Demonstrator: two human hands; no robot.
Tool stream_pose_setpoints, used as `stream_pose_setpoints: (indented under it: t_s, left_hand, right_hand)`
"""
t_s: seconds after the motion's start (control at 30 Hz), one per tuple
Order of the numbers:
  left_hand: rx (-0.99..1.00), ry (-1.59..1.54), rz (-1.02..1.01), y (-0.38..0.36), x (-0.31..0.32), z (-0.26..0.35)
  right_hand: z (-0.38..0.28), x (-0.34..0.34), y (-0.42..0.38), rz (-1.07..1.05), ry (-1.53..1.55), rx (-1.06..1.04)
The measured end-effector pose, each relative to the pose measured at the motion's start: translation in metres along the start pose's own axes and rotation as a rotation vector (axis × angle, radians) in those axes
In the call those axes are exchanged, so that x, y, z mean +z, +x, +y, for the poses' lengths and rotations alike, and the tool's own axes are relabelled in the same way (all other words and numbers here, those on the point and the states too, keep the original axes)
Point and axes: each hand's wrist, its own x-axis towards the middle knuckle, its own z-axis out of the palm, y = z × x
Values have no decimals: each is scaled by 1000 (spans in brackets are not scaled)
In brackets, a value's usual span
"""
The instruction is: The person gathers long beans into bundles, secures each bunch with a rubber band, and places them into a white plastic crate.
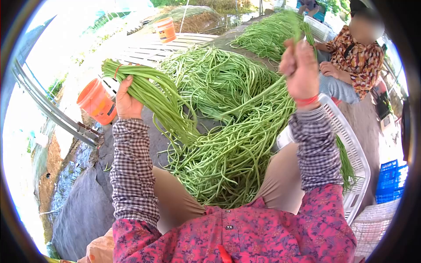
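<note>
My left hand (129, 104) grips a bundle of long beans (151, 83) near its tied end, and the loose ends hang down toward the pile. A red rubber band (117, 70) circles the bundle by its tips. Raised on the right, my right hand (302, 72) is blurred, its fingers closed on a few long beans (294, 26) that stick up above it. Red bands (307, 101) ring my right wrist. Between my knees lies a loose heap of long beans (228, 162).
Further heaps of long beans (215, 79) lie ahead on dark sheeting. Orange buckets (98, 103) stand at the left and farther back. A white crate (357, 162) sits by my right leg, blue crates (390, 179) beyond. Another person (359, 57) sits at the upper right.
</note>
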Motion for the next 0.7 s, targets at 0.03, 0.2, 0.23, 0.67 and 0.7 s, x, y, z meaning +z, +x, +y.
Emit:
stream_pose_setpoints:
  t_s: [0.03,0.2,0.23,0.67,0.7]
  left_hand:
    - [18,-29,-40,3,4,2]
    - [77,-105,-115,0,18,3]
    - [74,-115,-117,-2,19,1]
    - [-460,-290,-341,-55,83,-72]
    - [-505,-298,-343,-58,97,-74]
  right_hand:
    - [-19,-4,15,-5,-14,-96]
    - [-52,1,41,-34,-226,-300]
    - [-41,-2,34,-86,-322,-279]
    - [94,52,-77,-537,-358,397]
    - [99,61,-77,-629,-250,351]
